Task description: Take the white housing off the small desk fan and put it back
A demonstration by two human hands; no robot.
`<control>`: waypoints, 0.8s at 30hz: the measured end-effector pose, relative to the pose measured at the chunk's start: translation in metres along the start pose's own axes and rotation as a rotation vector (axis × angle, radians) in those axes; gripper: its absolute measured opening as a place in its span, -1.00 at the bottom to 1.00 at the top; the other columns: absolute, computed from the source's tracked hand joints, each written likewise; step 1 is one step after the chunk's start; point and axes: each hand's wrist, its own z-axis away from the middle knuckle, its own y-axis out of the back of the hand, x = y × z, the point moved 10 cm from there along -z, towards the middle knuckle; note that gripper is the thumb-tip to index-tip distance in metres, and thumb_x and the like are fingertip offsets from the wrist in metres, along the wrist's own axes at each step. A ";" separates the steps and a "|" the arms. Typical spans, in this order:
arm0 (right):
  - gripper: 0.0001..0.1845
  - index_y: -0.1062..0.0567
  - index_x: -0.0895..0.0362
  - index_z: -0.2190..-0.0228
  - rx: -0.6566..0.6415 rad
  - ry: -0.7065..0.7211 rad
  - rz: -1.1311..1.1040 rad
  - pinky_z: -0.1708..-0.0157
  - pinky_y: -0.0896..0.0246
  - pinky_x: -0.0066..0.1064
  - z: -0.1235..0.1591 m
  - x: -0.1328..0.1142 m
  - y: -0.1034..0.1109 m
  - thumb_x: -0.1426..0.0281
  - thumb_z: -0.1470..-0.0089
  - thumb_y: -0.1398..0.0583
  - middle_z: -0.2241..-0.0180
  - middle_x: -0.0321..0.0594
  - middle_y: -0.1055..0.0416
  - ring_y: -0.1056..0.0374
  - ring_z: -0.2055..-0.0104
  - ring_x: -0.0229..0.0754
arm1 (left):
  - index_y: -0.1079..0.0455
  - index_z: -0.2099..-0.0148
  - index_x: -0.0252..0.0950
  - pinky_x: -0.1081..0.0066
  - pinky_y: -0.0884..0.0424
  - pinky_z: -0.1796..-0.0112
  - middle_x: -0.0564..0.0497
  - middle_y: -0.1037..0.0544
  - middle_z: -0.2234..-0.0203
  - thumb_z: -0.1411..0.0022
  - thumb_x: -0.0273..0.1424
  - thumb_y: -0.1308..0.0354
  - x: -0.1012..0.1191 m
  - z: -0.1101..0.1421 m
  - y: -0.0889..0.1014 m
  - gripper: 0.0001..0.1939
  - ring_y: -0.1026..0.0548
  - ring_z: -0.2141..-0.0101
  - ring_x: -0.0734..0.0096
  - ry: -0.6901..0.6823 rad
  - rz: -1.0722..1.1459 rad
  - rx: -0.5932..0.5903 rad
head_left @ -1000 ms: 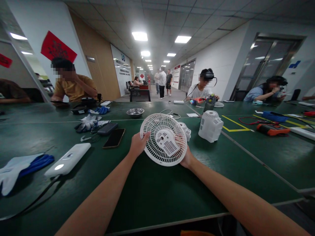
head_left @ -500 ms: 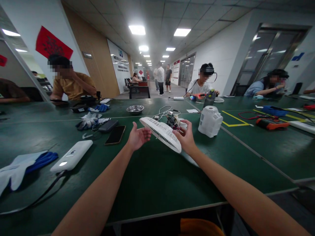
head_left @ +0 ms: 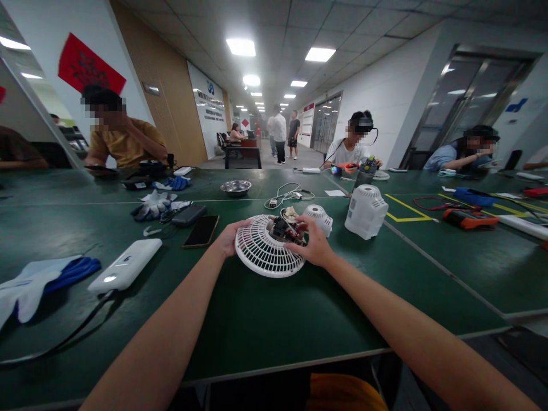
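Observation:
A round white fan grille (head_left: 268,257) lies low over the green table, its ribbed face tilted toward me. On its upper side sits a dark fan motor (head_left: 283,229) with wires and a cream-coloured part. My left hand (head_left: 231,238) grips the grille's left rim, fingers partly hidden behind it. My right hand (head_left: 315,242) curls around the right side of the motor, thumb toward the grille and fingers on the motor. Just behind the right hand stands a small white vented housing (head_left: 318,219). Further right is a larger white plastic housing (head_left: 366,212), upright.
To the left lie a phone (head_left: 201,231), a white power bank (head_left: 125,265) with a cable, and gloves (head_left: 47,285). A metal bowl (head_left: 236,188) and a white cable (head_left: 287,195) are beyond the grille. An orange multimeter (head_left: 470,222) lies right. Other people sit across the table.
The grille has been turned over from its rear plate facing me, so the motor now shows on top. My left hand let go of the rim midway and holds it again.

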 end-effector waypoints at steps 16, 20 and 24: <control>-0.01 -0.22 0.07 -0.14 0.110 -0.245 0.368 -0.06 -0.14 0.00 -0.010 0.104 0.092 0.31 0.36 -0.42 0.11 -0.12 -0.40 -0.35 0.09 0.05 | -0.46 0.20 -0.43 0.27 -0.56 0.27 -0.11 -0.59 0.46 -0.23 -0.40 -0.16 -0.020 -0.024 0.027 -0.83 -0.59 0.45 0.29 0.101 0.049 0.095; 0.05 -0.20 0.05 -0.14 0.174 -0.358 0.317 0.01 -0.19 0.01 -0.007 0.117 0.096 0.31 0.43 -0.44 0.34 -0.30 -0.41 -0.36 0.31 -0.06 | -0.46 0.21 -0.43 0.23 -0.56 0.29 -0.11 -0.59 0.47 -0.17 -0.43 -0.22 -0.016 -0.026 0.034 -0.84 -0.59 0.46 0.27 0.050 -0.002 0.169; -0.04 -0.20 0.03 -0.11 0.273 -0.462 0.157 0.11 -0.29 -0.13 -0.004 0.130 0.102 0.27 0.36 -0.41 0.36 -0.32 -0.41 -0.36 0.39 -0.13 | -0.47 0.27 -0.46 0.25 -0.54 0.34 -0.16 -0.60 0.47 -0.09 -0.44 -0.29 -0.008 -0.026 0.043 -0.82 -0.59 0.46 0.24 -0.064 -0.097 0.260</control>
